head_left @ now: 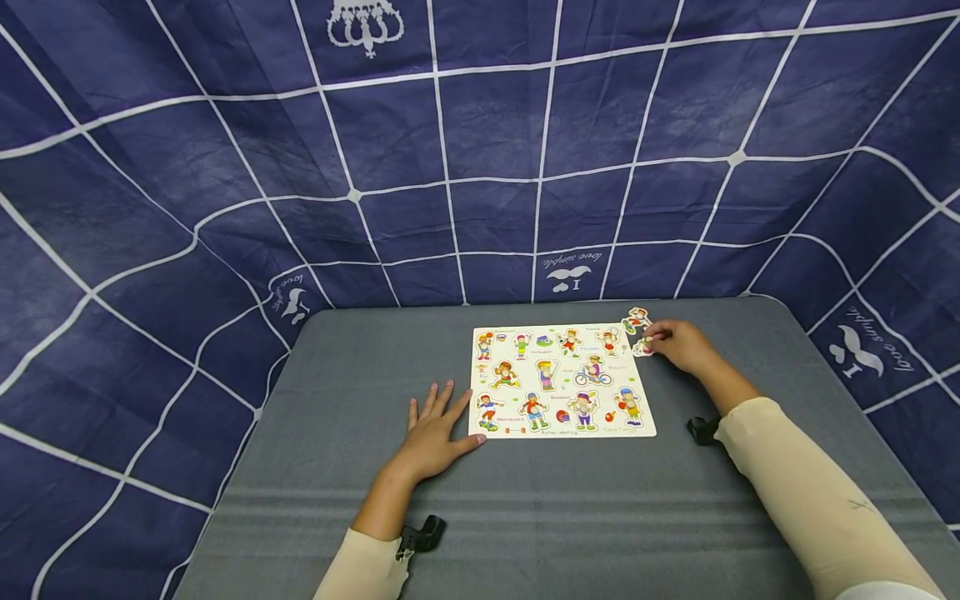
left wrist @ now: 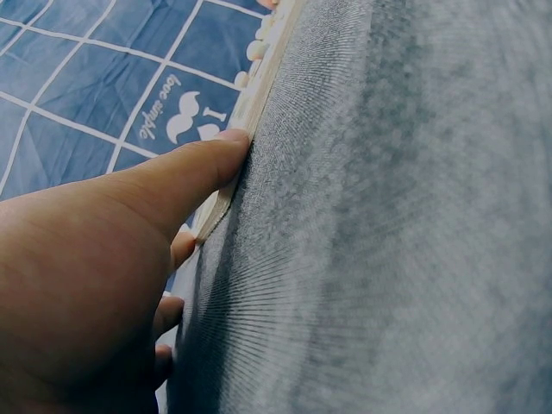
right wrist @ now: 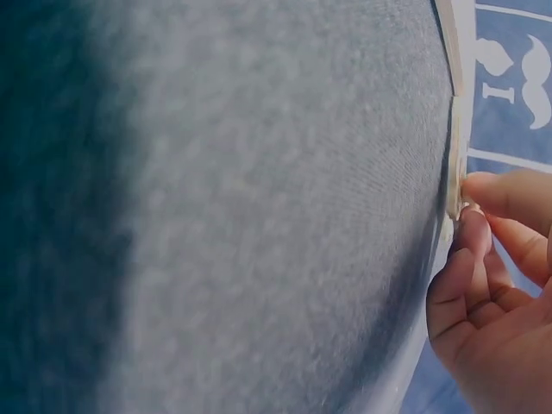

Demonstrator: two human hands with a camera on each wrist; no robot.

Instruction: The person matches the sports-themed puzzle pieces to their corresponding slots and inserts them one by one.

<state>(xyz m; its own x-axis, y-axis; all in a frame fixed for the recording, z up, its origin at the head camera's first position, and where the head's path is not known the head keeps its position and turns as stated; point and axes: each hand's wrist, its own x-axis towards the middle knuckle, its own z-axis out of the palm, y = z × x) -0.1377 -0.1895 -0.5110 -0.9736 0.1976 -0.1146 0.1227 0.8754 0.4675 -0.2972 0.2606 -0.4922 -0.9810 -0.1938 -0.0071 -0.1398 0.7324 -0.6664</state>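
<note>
A white wooden puzzle board (head_left: 645, 431) lies on the table, its colourful pieces showing children at different sports. My left hand (head_left: 433, 440) rests with spread fingers at the board's left side, the thumb touching its lower left corner. In the left wrist view the thumb (left wrist: 211, 155) presses against the board's pale edge. Just past the board's upper right side, my right hand (head_left: 681, 346) pinches a small puzzle piece (head_left: 642, 347) between thumb and fingers. What that piece depicts is mostly hidden. Another loose figure piece (head_left: 636, 318) lies right behind it, by the board's upper right corner.
The grey cloth-covered table (head_left: 570, 508) extends around the board. A dark blue curtain (head_left: 495, 217) with white lines hangs behind and at both sides. Black wrist devices sit on the left wrist (head_left: 423, 535) and right wrist (head_left: 702, 431).
</note>
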